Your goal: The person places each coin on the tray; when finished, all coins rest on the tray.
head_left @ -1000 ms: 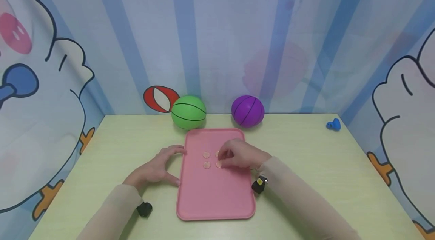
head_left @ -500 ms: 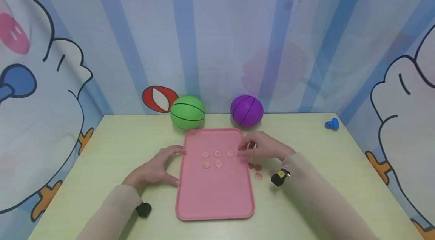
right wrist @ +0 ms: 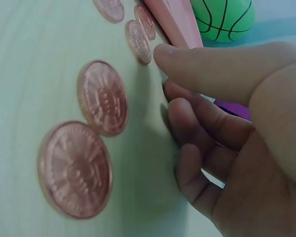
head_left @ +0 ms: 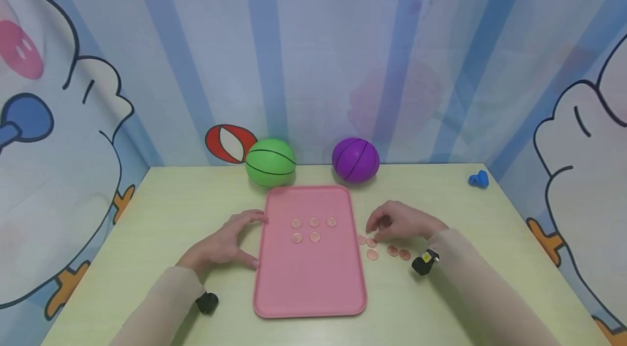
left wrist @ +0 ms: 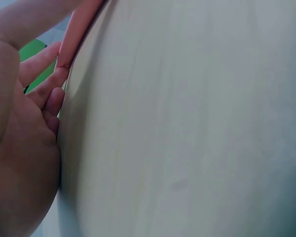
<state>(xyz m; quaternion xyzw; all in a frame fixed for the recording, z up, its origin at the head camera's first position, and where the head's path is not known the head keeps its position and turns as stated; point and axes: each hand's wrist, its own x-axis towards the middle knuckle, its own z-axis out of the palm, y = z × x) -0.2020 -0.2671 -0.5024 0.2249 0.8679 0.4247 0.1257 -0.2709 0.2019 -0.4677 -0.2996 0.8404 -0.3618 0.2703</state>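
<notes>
Coins (head_left: 313,222): I see five on the pink tray (head_left: 309,280), five on the bench (head_left: 196,193) right of it. Left hand (head_left: 222,242) spread, touching the tray's left rim; right hand (head_left: 407,221) near the bench coins (head_left: 393,251), fingers loosely bent, thumb apart.

A pale desk (head_left: 230,319) with faint grain carries a pink tray (head_left: 311,286), lying flat. Five copper-coloured coins (head_left: 373,254) lie right of it — three near its edge, two farther out. Toward the back sit a green ball (head_left: 271,163), a purple ball (head_left: 356,160) and — far right — a small blue object (head_left: 480,179).
</notes>
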